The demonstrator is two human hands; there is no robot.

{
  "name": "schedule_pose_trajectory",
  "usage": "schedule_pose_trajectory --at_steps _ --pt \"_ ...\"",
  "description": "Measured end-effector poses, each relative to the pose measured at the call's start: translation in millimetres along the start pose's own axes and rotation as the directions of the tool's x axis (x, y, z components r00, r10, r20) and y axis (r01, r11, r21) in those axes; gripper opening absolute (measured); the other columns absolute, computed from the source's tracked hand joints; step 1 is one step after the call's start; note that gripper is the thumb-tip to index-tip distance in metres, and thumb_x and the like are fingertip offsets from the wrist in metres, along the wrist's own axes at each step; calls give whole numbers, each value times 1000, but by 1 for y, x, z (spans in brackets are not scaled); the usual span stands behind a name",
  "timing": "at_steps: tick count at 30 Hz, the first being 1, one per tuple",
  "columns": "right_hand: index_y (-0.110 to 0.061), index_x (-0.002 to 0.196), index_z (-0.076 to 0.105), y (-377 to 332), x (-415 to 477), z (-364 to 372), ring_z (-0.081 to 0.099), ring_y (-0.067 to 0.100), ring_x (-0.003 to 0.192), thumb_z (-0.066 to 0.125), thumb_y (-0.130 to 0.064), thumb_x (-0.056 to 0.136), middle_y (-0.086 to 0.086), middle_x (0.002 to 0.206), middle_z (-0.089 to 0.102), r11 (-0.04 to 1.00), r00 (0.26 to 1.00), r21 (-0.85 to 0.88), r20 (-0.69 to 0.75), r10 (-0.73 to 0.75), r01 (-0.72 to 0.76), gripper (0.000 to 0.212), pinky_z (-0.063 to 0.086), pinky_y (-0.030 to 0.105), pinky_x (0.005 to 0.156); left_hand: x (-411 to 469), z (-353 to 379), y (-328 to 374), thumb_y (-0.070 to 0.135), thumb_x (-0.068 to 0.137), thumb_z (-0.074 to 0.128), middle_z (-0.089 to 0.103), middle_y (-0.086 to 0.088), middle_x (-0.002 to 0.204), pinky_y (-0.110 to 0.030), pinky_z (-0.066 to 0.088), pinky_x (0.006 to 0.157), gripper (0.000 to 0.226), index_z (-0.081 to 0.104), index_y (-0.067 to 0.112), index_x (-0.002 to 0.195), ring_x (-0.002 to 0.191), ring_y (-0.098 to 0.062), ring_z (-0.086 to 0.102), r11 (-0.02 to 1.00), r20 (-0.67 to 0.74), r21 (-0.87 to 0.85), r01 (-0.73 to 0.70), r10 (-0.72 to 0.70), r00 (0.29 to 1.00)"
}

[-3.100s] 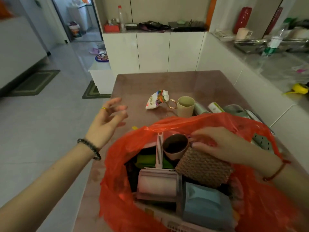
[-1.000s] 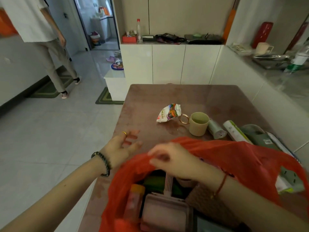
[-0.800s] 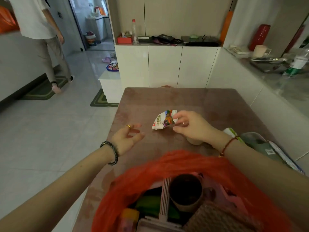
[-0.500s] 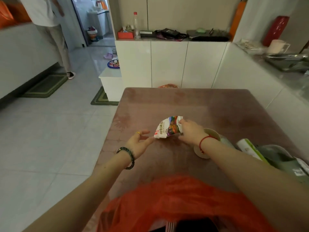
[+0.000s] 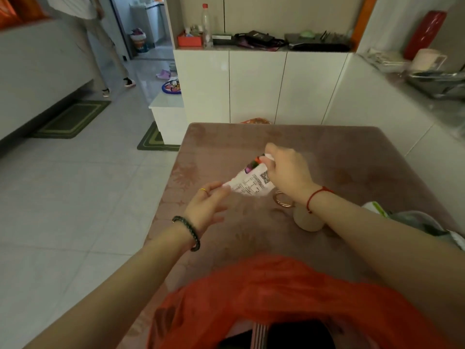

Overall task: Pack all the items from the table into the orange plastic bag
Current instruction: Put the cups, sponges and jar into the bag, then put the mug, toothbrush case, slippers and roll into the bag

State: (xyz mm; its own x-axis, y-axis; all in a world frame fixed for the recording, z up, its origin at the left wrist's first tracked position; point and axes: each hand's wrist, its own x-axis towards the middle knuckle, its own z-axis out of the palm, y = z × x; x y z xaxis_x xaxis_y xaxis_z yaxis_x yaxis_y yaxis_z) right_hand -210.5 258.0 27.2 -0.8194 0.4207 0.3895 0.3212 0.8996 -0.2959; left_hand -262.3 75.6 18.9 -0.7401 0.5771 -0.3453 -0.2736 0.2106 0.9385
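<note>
The orange plastic bag (image 5: 276,285) gapes at the near edge of the desk (image 5: 327,152), dark items inside. The snack packet (image 5: 251,185) slants near-left to far-right above the desk, left hand (image 5: 206,205) and right hand (image 5: 286,172) pinching its ends.

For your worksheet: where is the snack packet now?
Head view, mid-table: the snack packet is held between the left hand and right hand, beside the beige mug.

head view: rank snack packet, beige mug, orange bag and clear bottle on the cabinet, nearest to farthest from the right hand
1. snack packet: in the right hand's grip.
2. beige mug: on the table, under the right wrist.
3. orange bag: near edge, closest to the camera.
4. clear bottle: atop the far cabinet, upper left.
</note>
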Motion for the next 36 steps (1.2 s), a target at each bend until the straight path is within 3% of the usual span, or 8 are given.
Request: schedule_pose_trajectory --at_steps 5,8,11,14,19,23,30,36 --pt "-8 76 57 -47 -48 -91 59 19 62 56 -19 87 3 66 61 935 955 295 -275 -113 195 16 32 21 45 -44 -9 33 67 81 37 54 -23 120 -45 56 67 69 51 11 119 92 -36 62 854 227 -402 330 -256 940" --pt "-5 76 61 -73 -96 -139 62 10 71 60 -18 84 -1 67 62 846 936 454 -326 -134 279 14 44 19 49 -91 -7 43 64 65 57 72 -19 89 -33 59 53 65 70 7 94 73 -27 71 836 518 -368 408 -181 836" --pt "-14 83 63 -87 -153 -175 64 10 89 60 -27 81 1 89 66 765 948 561 -217 -233 317 14 50 20 76 -134 3 35 38 48 84 74 -11 84 -30 59 56 57 71 12 97 69 -21 71 900 614 -353 257 15 789" --pt "-26 91 61 -89 -205 -188 53 1 114 55 -40 82 -7 118 57 731 992 675 -8 -125 97 18 41 12 92 -166 12 20 18 54 84 70 -9 97 -31 60 61 73 55 20 121 73 -21 70 936 459 -337 104 67 886" --pt "-38 120 48 -93 -264 -172 62 -5 96 64 -62 48 -14 106 65 378 885 807 362 292 -455 77 49 16 76 -204 17 -3 24 43 74 71 12 72 -24 55 50 68 51 39 106 62 -8 69 973 383 -126 -194 228 895" --pt "-45 111 48 -100 -288 -152 60 -1 93 69 -67 42 -14 99 62 435 844 724 439 310 -536 75 45 15 72 -218 10 -27 21 52 81 70 10 69 -19 54 55 72 46 44 110 63 -4 66 968 431 -11 -249 229 873" --pt "-22 89 60 -110 -286 -107 56 -4 82 71 -16 76 -12 89 60 616 904 661 328 275 -428 18 43 5 65 -211 -22 -49 20 72 74 59 8 95 -10 50 51 74 29 36 127 66 3 65 851 343 456 -260 101 934" --pt "-23 99 56 -109 -284 -93 56 10 92 65 -20 81 -6 98 62 855 938 417 286 197 -307 20 42 18 69 -207 -35 -58 35 78 66 50 2 122 -21 52 79 54 41 33 125 101 -11 54 514 412 767 -383 63 909"
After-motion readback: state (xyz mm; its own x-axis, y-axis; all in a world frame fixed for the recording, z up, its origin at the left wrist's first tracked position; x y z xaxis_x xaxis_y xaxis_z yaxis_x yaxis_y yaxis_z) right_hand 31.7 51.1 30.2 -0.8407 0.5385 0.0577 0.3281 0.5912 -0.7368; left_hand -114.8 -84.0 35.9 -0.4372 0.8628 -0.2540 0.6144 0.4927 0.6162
